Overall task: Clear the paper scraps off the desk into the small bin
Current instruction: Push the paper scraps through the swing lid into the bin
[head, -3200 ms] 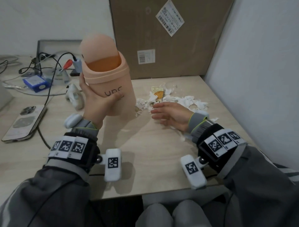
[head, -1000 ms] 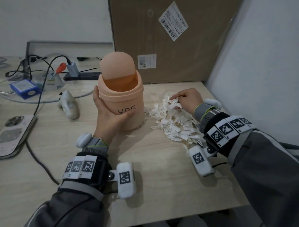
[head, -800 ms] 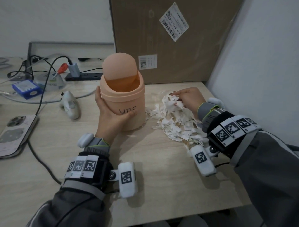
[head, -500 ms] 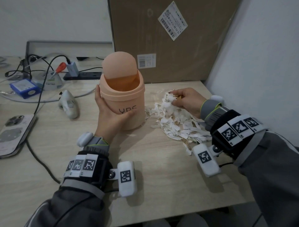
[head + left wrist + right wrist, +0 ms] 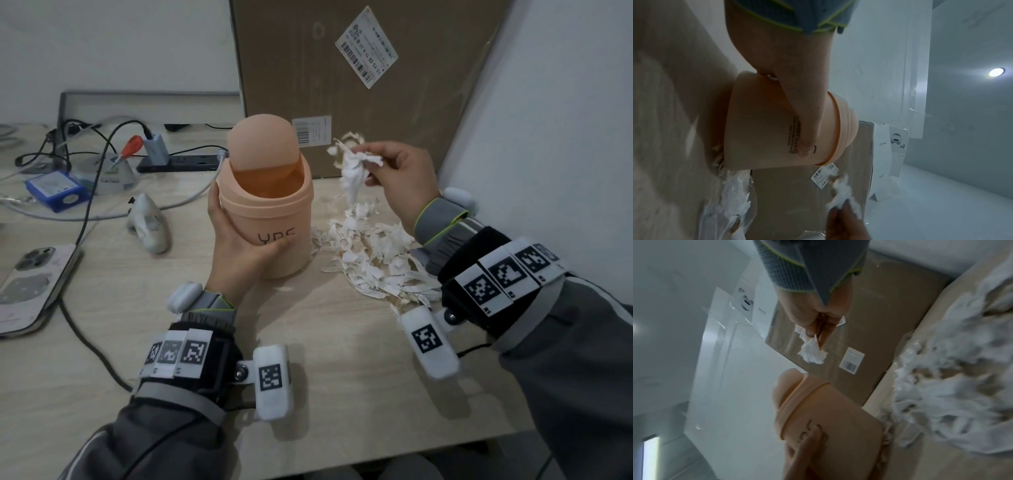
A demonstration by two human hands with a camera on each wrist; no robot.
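Scraps lifted beside the bin, near the tabletop's far right corner.

The tabletop [image 5: 342, 359] is bare wood along its near edge, open room in front of both wrists. A box [image 5: 359, 85] stands against the far edge, a wall closes the right edge, and cables, a phone [image 5: 30, 284] and small devices crowd the far left. The bin [image 5: 270, 219] stands upright just before the box, lid tipped back, mouth open. The left hand [image 5: 239, 250] grips it, thumb across the front, fingers curled round its left side. The scrap pile [image 5: 376, 260] lies touching the bin's right base, spreading toward the right edge. The right hand [image 5: 400, 181] is raised above the pile, fingers pinched on a clump [image 5: 354, 164] level with the bin's mouth, just right of it.
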